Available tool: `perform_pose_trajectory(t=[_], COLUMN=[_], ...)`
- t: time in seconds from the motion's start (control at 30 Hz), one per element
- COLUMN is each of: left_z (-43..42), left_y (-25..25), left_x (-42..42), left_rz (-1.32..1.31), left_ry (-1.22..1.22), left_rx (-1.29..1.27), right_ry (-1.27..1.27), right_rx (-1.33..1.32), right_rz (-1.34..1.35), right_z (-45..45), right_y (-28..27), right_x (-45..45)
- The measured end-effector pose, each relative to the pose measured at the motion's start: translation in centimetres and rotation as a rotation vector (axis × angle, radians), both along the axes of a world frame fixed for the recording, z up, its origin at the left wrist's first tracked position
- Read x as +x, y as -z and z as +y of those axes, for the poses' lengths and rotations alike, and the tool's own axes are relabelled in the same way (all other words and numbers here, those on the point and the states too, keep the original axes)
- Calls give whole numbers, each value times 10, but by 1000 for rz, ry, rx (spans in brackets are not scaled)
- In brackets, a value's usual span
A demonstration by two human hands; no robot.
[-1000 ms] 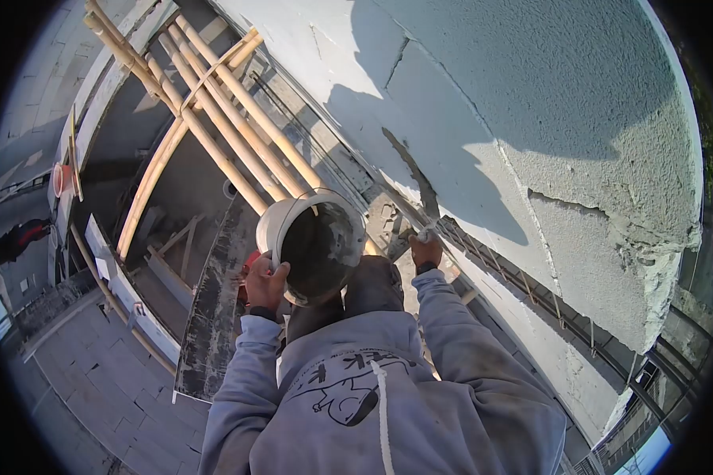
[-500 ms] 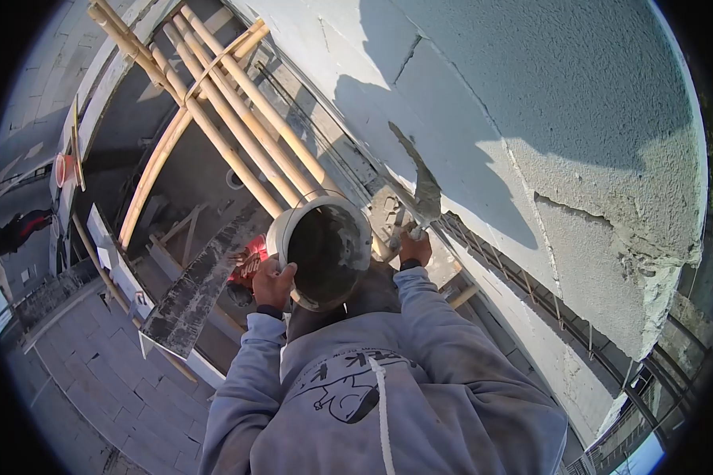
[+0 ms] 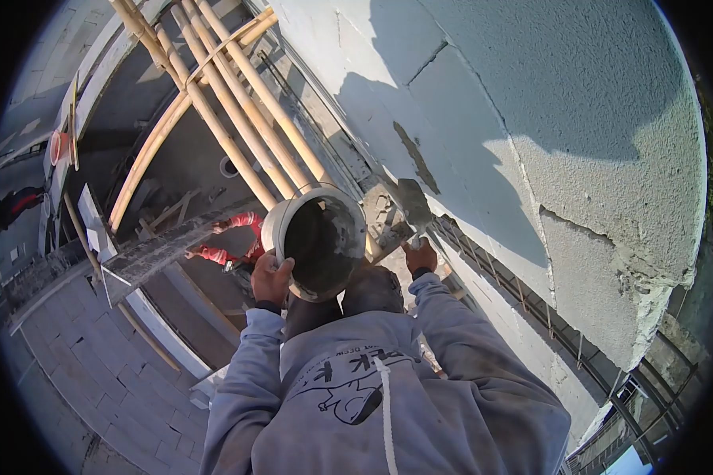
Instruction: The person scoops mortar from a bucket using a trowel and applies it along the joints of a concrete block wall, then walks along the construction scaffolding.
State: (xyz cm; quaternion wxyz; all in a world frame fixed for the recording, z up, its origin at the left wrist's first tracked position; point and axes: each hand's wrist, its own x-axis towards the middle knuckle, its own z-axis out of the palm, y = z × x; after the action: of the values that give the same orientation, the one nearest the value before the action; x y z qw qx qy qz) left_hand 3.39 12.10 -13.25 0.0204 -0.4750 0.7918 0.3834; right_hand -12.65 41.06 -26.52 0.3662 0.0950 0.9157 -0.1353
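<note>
We see the left hand curled over the near left edge of a round, grey-white plastic bucket, its thumb hooked at the rim and its fingers closed against the outer wall. The bucket is tilted so that we look into its mouth; the inside is dark, with grey smears along the wall, and we cannot tell how much it holds. It sits just in front of the person's knees, over the near ends of several long, pale tan bamboo poles; we cannot tell whether it rests on them.

The right hand, to the right of the bucket, is closed around the handle of a grey metal trowel. The trowel's flat blade points away from the person, near the foot of a large white block wall; we cannot make out whether the two touch. On that wall, just beyond the blade, we see a narrow dark-grey streak.

Both arms wear the sleeves of a grey-blue hooded sweatshirt with a black print and a white cord. Lower down, left of the bucket, we see another person's red sleeves beside a long, dark, grey-stained board.
</note>
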Motion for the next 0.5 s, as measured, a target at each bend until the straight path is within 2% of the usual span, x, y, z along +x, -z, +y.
perform_pose_trajectory(t=[0.17,0.37,0.5], left_z=[1,3,4], left_y=[-2,-21,-17], left_x=[-5,-15,-10], left_rz=[-63,-175,-138], left_ry=[-43,-81,-57], left_rx=[56,97,103], right_ry=[51,124,156], right_rx=[-35,-35,-36], right_rz=[30,79,133], right_z=[-11,-15,-4], right_y=[13,1,9], right_x=[-27,-22,-22])
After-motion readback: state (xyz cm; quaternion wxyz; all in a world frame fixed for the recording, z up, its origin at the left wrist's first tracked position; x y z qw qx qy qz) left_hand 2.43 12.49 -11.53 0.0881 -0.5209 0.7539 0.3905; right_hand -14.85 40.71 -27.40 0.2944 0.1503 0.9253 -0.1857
